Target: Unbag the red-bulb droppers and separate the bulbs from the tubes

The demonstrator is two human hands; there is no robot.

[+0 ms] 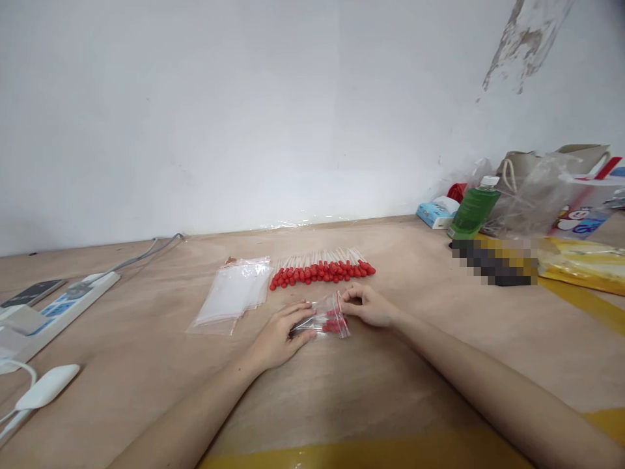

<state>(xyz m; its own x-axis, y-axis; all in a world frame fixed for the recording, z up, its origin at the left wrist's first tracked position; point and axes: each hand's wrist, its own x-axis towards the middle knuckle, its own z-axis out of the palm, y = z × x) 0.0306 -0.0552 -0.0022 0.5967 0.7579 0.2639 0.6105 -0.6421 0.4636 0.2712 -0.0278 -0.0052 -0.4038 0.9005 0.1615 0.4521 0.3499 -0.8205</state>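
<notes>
A small clear zip bag with a few red-capped droppers inside lies on the wooden table. My left hand rests on its left end with the fingers curled over the plastic. My right hand pinches the bag's right end at the red zip strip. Just beyond the hands a row of several droppers with red bulbs lies side by side. A stack of empty zip bags sits to the left of that row.
A power strip with a grey cable, a phone and a white charger lie at the left. At the back right stand a green bottle, a tissue pack, plastic bags and a yellow package.
</notes>
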